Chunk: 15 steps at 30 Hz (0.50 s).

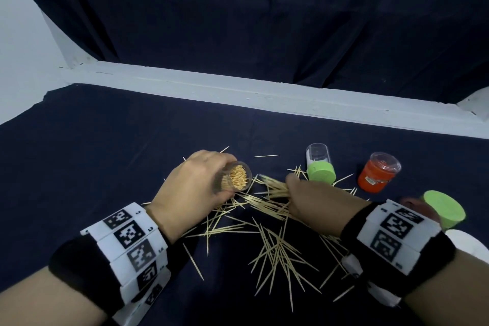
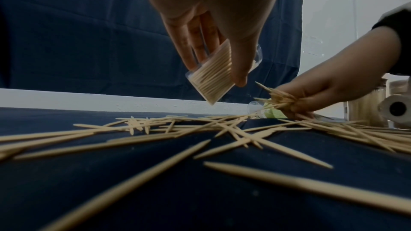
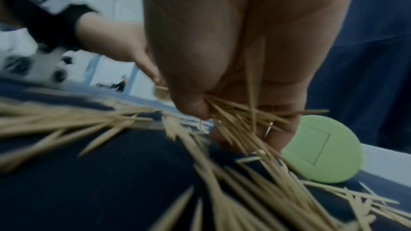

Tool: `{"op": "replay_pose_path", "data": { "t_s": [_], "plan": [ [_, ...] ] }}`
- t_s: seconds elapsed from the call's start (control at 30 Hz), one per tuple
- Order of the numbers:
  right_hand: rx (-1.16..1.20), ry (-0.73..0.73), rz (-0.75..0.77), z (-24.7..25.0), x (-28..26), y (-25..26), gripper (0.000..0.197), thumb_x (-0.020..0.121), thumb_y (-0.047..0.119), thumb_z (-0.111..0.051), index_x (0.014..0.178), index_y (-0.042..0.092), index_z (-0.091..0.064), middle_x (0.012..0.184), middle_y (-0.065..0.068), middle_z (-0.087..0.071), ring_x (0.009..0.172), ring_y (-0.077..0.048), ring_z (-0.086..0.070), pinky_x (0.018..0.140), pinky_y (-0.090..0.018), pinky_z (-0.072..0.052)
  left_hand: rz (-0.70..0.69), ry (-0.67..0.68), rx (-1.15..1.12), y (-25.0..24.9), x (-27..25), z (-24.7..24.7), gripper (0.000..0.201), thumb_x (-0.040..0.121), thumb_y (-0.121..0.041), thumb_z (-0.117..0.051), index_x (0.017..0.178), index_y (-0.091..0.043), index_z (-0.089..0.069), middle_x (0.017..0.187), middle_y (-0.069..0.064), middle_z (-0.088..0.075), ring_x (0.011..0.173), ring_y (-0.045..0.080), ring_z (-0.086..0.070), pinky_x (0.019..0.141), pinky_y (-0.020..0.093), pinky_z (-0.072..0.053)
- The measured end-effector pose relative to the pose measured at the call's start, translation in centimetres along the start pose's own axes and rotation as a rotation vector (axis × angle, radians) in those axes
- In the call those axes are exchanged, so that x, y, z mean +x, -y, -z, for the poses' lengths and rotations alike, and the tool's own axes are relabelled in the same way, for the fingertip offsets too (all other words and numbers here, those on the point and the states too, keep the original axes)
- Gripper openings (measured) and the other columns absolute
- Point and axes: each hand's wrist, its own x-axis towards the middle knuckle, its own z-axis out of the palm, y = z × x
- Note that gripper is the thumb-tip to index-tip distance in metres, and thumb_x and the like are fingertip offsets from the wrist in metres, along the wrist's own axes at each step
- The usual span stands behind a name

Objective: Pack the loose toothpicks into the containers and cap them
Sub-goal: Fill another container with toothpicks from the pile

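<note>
Risk of spill – left hand (image 1: 194, 184) grips tilted clear container (image 1: 236, 176), nearly full, mouth toward right hand (image 1: 313, 197), which clutches a messy toothpick bundle (image 1: 272, 188); splayed tips may jam at the rim – loose toothpicks (image 1: 277, 249) litter the tabletop (image 1: 105, 167)

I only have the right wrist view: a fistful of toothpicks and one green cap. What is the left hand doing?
Observer: The left hand holds a clear container, tilted and nearly full, mouth toward the right hand and its toothpicks.
Operator: Any container besides the green-capped one?
Observer: Yes, a red-and-clear container stands to its right.
Operator: More caps?
Observer: A second green cap shows by the right wrist; what is under it is hidden.
</note>
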Motion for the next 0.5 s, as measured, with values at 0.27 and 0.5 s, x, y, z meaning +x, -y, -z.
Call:
{"op": "replay_pose_path", "data": {
  "t_s": [0.27, 0.5],
  "plan": [
    [0.074, -0.15, 0.157, 3.1, -1.9, 2.4, 0.01, 0.097, 0.02, -0.035, 0.088, 0.017, -0.029, 0.066, 0.0, -0.044, 0.055, -0.014, -0.041, 0.052, -0.033, -0.031, 0.008, 0.018, 0.01, -0.1, 0.0, 0.0, 0.05, 0.069, -0.023, -0.083, 0.115, -0.018, -0.064, 0.105, -0.006, -0.065, 0.104, 0.017, -0.056, 0.083, 0.037, -0.051],
    [0.001, -0.13, 0.152, 3.4, -1.7, 3.3, 0.028, 0.097, 0.018, -0.032, 0.072, 0.023, -0.02, 0.066, 0.0, -0.039, 0.053, -0.016, -0.038, 0.053, -0.034, -0.032, -0.026, 0.017, -0.013, 0.2, 0.0, -0.1, 0.051, 0.068, -0.023, -0.083, 0.116, -0.02, -0.064, 0.105, -0.008, -0.065, 0.104, 0.014, -0.056, 0.085, 0.034, -0.05]
  ]
}}
